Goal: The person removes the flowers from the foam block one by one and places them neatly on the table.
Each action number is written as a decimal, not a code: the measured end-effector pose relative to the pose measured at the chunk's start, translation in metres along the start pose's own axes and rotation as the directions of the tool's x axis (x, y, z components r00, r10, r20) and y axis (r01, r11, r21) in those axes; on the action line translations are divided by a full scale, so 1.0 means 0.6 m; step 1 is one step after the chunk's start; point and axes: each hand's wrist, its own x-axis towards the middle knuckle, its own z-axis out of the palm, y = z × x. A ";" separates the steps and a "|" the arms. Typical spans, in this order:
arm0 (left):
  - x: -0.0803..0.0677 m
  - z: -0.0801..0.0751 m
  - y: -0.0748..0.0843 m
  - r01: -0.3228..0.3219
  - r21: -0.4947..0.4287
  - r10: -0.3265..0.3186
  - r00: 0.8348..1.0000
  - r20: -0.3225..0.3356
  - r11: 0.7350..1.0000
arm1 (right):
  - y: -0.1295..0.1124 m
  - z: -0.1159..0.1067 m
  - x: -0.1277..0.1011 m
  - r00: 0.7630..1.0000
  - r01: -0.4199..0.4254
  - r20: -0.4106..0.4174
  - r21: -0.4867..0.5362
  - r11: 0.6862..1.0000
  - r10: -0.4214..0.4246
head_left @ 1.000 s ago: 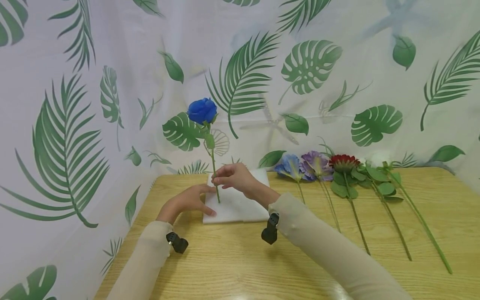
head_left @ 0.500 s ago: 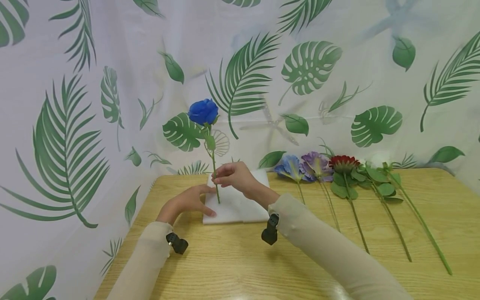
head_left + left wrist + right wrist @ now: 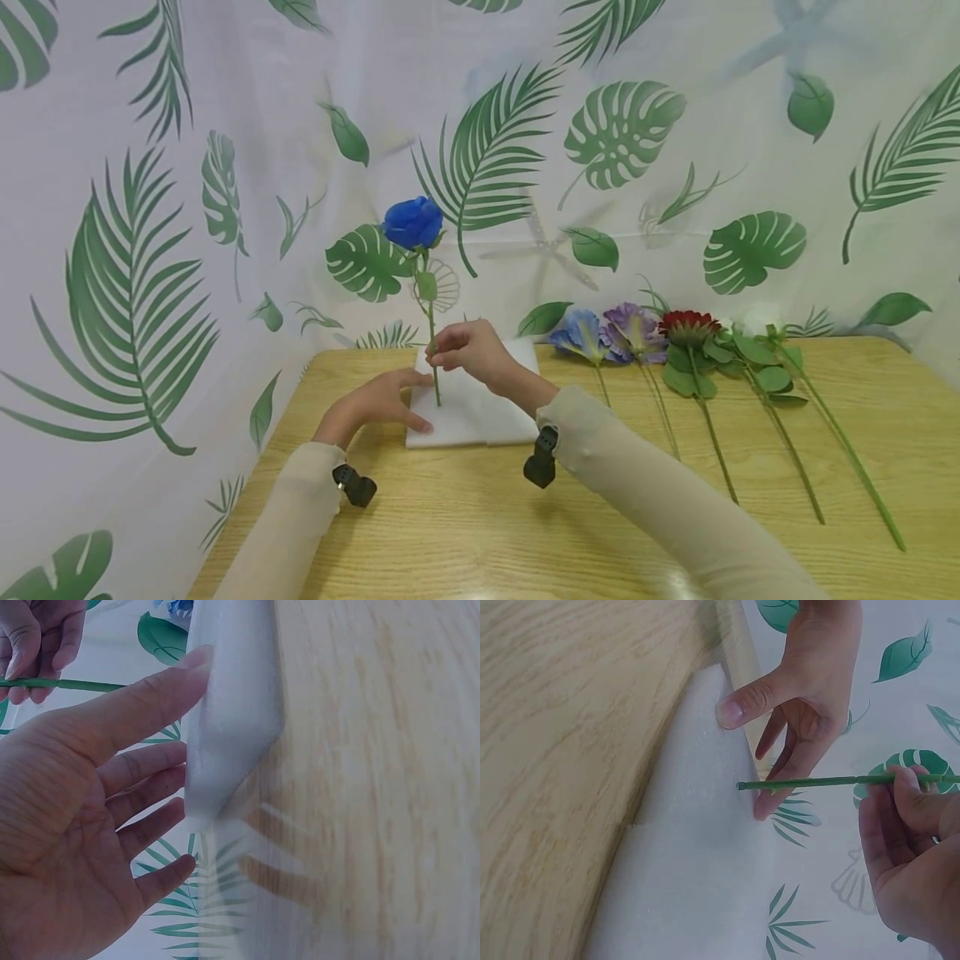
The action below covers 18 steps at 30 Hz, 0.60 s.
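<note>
A blue rose [image 3: 414, 223] stands nearly upright over a white foam sheet [image 3: 502, 421] on the table. My right hand [image 3: 474, 357] pinches its green stem between thumb and fingertips, low down. The right wrist view shows the cut end of the stem [image 3: 810, 782] just above the foam; whether it touches cannot be told. At the sheet's left side, my left hand [image 3: 375, 402] rests with its thumb [image 3: 161, 701] on the foam and its spread, fairly straight fingers [image 3: 154, 825] along the edge. That hand holds no flower.
Several flowers lie on the wooden table [image 3: 465, 525] to the right: a light blue one [image 3: 581, 333], a purple one [image 3: 633, 331], a red one [image 3: 688, 327] and a white one [image 3: 757, 318]. A leaf-printed curtain [image 3: 480, 50] hangs behind and at the left.
The rose's bloom has shifted slightly to the right as the stem tilts more upright, with my right hand moving a little along. My left hand has stayed in place.
</note>
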 end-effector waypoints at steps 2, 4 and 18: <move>0.001 0.001 -0.001 -0.006 0.002 0.006 1.000 0.005 1.000 | 0.003 -0.001 0.000 1.000 0.015 -0.004 0.002 1.000 -0.015; 0.002 0.002 -0.002 -0.014 -0.002 0.014 1.000 0.007 1.000 | 0.005 -0.002 0.000 0.999 0.031 -0.008 -0.003 1.000 -0.031; 0.003 0.000 0.003 -0.015 -0.005 0.015 1.000 0.001 1.000 | -0.055 -0.036 -0.006 0.993 0.102 0.056 -0.035 0.994 -0.100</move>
